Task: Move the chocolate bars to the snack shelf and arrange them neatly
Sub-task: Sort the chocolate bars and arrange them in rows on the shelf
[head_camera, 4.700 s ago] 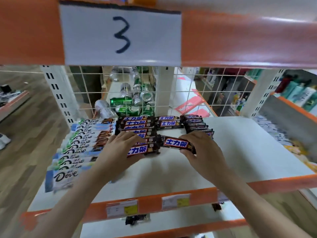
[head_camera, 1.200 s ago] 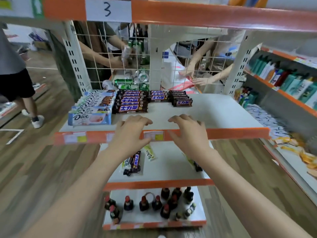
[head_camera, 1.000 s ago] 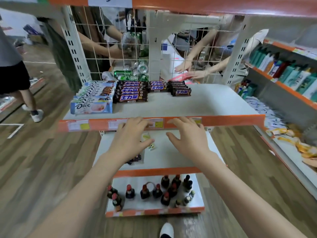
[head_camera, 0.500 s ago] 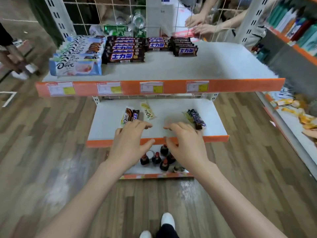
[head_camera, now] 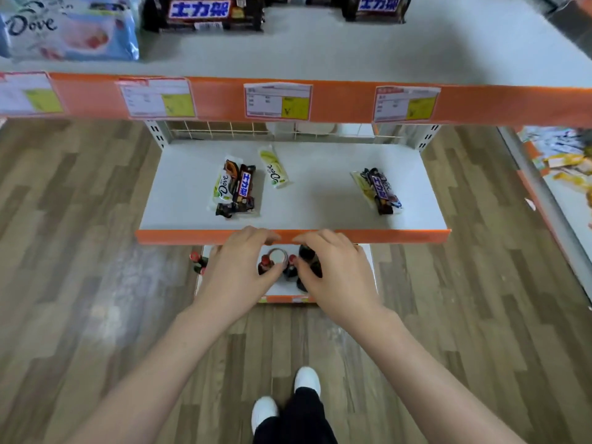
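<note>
middle shelf (head_camera: 320, 216): bar pile (head_camera: 237, 190) left | lone bar (head_camera: 274, 168) beside | bar pair (head_camera: 378, 190) right

White middle shelf (head_camera: 320, 200), loose chocolate bars (head_camera: 243, 190) scattered, upper shelf (head_camera: 352, 49), rowed bars (head_camera: 201, 11)

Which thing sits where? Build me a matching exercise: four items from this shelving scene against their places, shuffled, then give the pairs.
Things:
1. blue Dove pack
2. lone pale-green Dove bar
3. red-capped bottles
4. white shoe

Places:
a. wooden floor
b. top shelf, left end
c. lowest shelf
d. middle shelf, lying by itself

Pairs: 1-b, 2-d, 3-c, 4-a
</note>
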A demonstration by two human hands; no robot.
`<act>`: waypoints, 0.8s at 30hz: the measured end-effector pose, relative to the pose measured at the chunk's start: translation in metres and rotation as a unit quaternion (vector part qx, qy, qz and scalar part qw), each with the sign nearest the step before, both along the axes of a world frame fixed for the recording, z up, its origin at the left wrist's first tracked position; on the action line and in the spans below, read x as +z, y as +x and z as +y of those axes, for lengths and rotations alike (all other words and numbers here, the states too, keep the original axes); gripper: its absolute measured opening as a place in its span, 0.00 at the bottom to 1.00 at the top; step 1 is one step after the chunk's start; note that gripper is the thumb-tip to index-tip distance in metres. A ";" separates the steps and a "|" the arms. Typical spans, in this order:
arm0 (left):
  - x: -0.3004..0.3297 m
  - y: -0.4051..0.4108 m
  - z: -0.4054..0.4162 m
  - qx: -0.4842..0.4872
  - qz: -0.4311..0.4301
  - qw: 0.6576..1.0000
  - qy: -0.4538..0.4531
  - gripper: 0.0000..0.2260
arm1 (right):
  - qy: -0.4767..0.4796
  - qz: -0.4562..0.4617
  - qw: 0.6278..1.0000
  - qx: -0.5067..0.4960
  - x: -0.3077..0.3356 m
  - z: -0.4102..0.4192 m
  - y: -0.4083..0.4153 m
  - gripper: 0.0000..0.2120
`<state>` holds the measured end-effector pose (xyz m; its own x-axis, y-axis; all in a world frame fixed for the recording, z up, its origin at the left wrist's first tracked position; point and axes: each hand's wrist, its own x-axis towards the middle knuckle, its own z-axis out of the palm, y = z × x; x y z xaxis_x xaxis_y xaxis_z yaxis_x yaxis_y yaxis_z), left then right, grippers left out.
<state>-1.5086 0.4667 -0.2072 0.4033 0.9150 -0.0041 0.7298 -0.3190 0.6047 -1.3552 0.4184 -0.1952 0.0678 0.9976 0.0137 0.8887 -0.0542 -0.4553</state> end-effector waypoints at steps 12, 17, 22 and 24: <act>-0.100 0.013 0.046 0.032 0.023 0.999 -0.016 0.14 | -0.018 0.016 1.000 -0.001 -0.104 0.056 0.016 0.11; -0.139 0.027 0.084 0.045 0.024 0.999 0.007 0.16 | -0.005 -0.011 1.000 0.010 -0.146 0.102 0.017 0.15; -0.166 0.025 0.125 0.064 0.070 0.995 0.021 0.17 | 0.012 -0.059 0.998 0.031 -0.176 0.145 0.015 0.14; -0.172 0.020 0.138 0.076 0.080 0.993 0.038 0.17 | 0.017 -0.079 0.996 0.043 -0.183 0.162 0.014 0.14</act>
<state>-1.4891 0.6043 -0.3792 0.2607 0.9653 0.0138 0.8580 -0.2382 0.4551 -1.3408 0.5800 -0.3777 -0.0233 0.9984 0.0515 0.9499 0.0382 -0.3101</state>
